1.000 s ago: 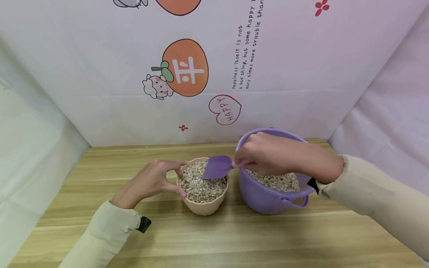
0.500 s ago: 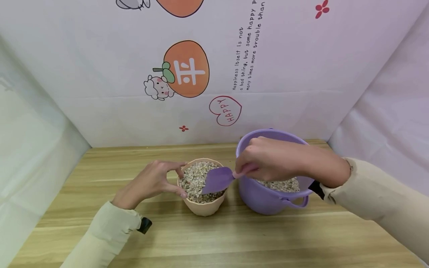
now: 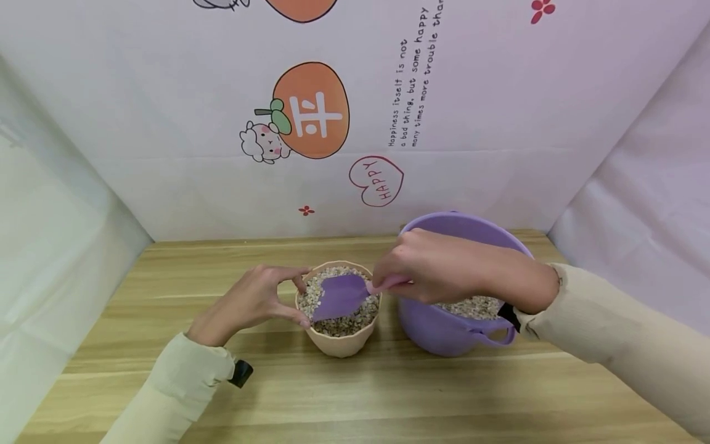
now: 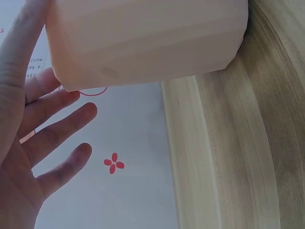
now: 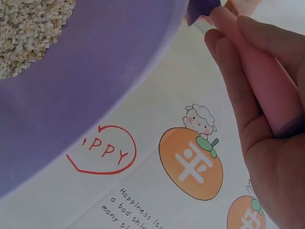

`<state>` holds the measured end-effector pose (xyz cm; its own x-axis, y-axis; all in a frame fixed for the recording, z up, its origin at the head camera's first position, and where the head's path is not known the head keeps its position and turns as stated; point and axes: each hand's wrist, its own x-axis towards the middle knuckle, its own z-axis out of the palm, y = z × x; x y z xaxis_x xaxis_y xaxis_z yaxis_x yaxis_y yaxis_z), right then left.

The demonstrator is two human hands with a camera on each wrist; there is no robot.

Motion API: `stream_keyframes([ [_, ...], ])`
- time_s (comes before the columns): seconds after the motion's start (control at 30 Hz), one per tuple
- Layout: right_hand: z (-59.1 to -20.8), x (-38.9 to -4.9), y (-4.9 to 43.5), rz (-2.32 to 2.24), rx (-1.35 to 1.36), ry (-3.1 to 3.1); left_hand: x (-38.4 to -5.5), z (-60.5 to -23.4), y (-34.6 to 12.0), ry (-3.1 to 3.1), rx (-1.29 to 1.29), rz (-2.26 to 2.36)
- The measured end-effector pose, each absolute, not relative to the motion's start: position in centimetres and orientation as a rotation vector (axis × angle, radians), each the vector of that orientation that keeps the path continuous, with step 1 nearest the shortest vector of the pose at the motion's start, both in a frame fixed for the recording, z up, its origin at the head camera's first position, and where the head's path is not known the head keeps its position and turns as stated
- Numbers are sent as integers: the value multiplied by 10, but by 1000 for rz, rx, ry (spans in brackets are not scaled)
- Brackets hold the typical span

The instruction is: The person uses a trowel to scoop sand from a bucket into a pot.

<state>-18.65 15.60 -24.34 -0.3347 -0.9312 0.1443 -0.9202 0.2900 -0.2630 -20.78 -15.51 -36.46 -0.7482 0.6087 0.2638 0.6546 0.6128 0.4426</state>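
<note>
A cream flowerpot [image 3: 341, 346] full of small pale gravel [image 3: 357, 322] stands on the table. My left hand [image 3: 246, 303] holds its left side, thumb and index finger at the rim; in the left wrist view the other fingers spread beside the pot wall. My right hand [image 3: 429, 265] grips the pink handle [image 5: 267, 71] of a small shovel, its purple blade [image 3: 339, 297] lying over the gravel in the pot. Beneath the right forearm is a purple bucket [image 3: 435, 333] with more gravel [image 3: 473, 307] in it, partly hidden by the arm.
The wooden table [image 3: 355, 401] runs back to a white printed cloth [image 3: 471, 123] hanging upright behind the pot and bucket. White cloth also closes the left and right sides. A side handle [image 3: 496, 338] juts from the bucket's front right.
The shovel blade has moved from the pot's right side, first toward the front, then left across the gravel, the right hand going with it. The left hand stays at the pot.
</note>
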Motion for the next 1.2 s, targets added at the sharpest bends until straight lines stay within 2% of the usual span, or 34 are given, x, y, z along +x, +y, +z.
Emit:
stream_keyframes([
  [0.63,-225,-175,174,-366,-1618,2510,-207,-361,-153,-2748,-1065,-808],
  [0.97,-220,-174,196,-513,-1784,2545,-206,-364,-152,-2748,-1062,-814],
  [1.2,-213,-170,212,-614,-1702,2526,-204,-362,-151,-2749,-1051,-811],
])
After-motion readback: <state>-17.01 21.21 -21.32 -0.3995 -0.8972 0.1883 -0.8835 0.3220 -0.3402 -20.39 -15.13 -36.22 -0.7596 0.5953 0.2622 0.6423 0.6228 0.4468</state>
